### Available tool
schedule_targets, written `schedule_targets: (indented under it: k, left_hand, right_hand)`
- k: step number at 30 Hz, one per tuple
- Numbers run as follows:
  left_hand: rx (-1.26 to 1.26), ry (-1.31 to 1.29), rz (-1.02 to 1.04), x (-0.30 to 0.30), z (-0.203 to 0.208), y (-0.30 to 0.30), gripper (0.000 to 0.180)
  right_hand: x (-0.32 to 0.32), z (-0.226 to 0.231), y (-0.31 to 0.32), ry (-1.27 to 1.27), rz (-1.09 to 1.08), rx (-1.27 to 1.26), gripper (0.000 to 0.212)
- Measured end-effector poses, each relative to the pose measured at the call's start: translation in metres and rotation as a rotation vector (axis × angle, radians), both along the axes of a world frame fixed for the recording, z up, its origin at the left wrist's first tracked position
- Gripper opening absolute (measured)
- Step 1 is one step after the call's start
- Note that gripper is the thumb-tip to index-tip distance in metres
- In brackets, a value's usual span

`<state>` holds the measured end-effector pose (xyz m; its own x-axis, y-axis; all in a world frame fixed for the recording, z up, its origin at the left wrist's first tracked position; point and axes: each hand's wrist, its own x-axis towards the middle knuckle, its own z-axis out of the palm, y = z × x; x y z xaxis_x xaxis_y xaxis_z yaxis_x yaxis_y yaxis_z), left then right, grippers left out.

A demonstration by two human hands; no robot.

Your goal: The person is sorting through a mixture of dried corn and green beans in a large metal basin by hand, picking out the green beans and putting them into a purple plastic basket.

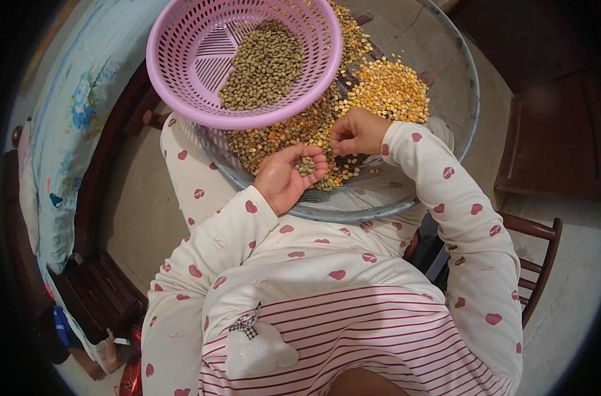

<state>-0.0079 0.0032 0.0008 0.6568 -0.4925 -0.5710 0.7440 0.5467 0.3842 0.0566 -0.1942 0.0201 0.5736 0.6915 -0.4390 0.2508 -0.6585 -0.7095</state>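
Observation:
My left hand [284, 178] is palm up with its fingers curled, cupping several small greenish-brown beans [305, 165]. To its right, my right hand [358, 132] has its fingertips pinched together low over a mixed pile of beans and yellow corn kernels [274, 140]. Whatever lies between those fingertips is hidden. Both hands are above a round wire-mesh sieve [475, 99] with a grey rim, its near edge over my lap. A pink plastic basket [157, 86] sits over the sieve's left part, holding a heap of greenish-brown beans [267, 63]. Beyond my right hand lies a heap of corn kernels [389, 86].
A wooden chair [541, 264] stands at the right, with a dark wooden panel [551, 142] farther back. Along the left runs a light-blue flowered cloth [83, 99] beside dark wooden furniture [102, 290].

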Motion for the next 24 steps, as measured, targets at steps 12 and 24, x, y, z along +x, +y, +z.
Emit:
schedule_targets:
  k: [12, 24]
  left_hand:
    - [0.008, 0.028, -0.004, 0.001, -0.002, -0.001, 0.027]
    - [0.025, 0.001, -0.042, 0.0, 0.006, -0.003, 0.026]
  right_hand:
    - [-0.018, -0.021, 0.012, -0.414, 0.291, -0.29, 0.014]
    - [-0.003, 0.018, 0.001, 0.161, -0.123, 0.151, 0.013]
